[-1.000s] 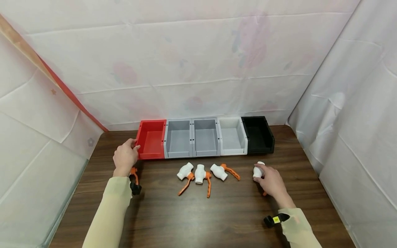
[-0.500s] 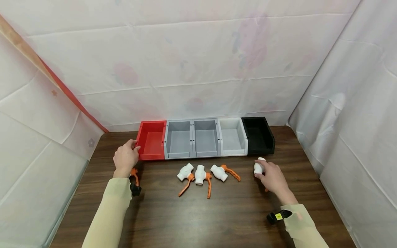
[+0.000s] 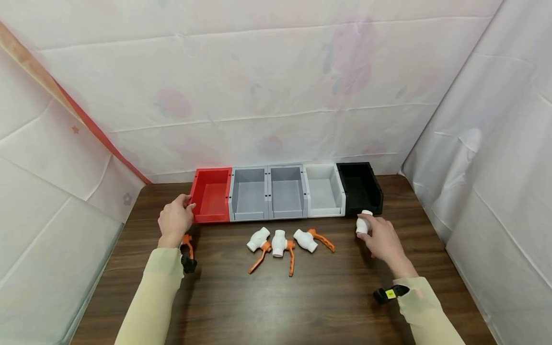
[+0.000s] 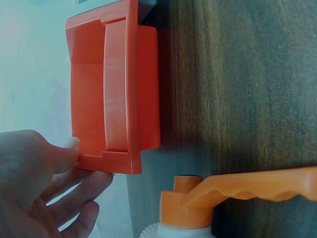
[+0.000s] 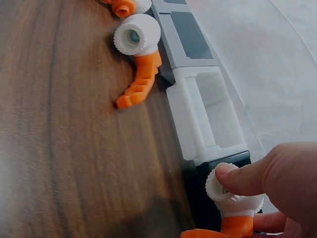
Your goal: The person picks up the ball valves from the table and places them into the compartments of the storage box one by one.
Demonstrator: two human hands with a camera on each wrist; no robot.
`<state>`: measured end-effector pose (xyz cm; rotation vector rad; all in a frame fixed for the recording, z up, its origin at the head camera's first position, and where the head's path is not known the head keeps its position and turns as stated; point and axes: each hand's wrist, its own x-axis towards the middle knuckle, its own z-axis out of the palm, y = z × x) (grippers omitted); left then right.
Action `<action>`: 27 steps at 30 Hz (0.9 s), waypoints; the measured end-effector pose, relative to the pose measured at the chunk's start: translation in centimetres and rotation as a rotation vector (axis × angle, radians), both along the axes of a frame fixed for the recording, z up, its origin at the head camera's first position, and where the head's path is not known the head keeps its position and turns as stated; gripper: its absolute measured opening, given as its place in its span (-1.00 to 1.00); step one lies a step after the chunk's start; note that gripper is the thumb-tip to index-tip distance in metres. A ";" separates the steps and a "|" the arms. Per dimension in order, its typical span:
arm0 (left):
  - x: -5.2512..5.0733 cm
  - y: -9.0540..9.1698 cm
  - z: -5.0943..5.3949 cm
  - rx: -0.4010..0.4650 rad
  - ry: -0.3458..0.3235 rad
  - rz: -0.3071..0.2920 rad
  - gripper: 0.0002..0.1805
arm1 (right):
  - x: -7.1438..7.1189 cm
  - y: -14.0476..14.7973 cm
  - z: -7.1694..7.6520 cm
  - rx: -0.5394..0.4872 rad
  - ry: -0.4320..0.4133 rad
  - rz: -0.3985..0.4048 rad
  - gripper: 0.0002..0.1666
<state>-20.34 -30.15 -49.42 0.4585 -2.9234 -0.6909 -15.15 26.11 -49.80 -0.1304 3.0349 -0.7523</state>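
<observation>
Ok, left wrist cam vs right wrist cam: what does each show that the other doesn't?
Left wrist only: left hand pinching the red bin; a loose orange-handled valve nearby.
Right wrist only: right hand gripping a held valve; white bin; black bin; two other valves, one whole, one cropped.
Both: brown tabletop, pale backdrop, grey bin parts.

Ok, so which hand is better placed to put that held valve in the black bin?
Probably the right hand: it holds the white valve close to the black bin. The left hand is at the opposite end of the row, pinching the side of the red bin.
</observation>
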 end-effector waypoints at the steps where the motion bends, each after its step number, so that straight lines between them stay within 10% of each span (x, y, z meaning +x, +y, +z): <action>1: 0.0 0.0 0.0 0.002 -0.002 0.001 -0.55 | -0.1 0.1 0.1 0.001 0.004 -0.001 -0.34; 27: -0.1 -0.2 -0.5 0.004 -0.001 0.000 -0.55 | -3.6 -0.2 1.6 0.002 0.170 0.021 -0.36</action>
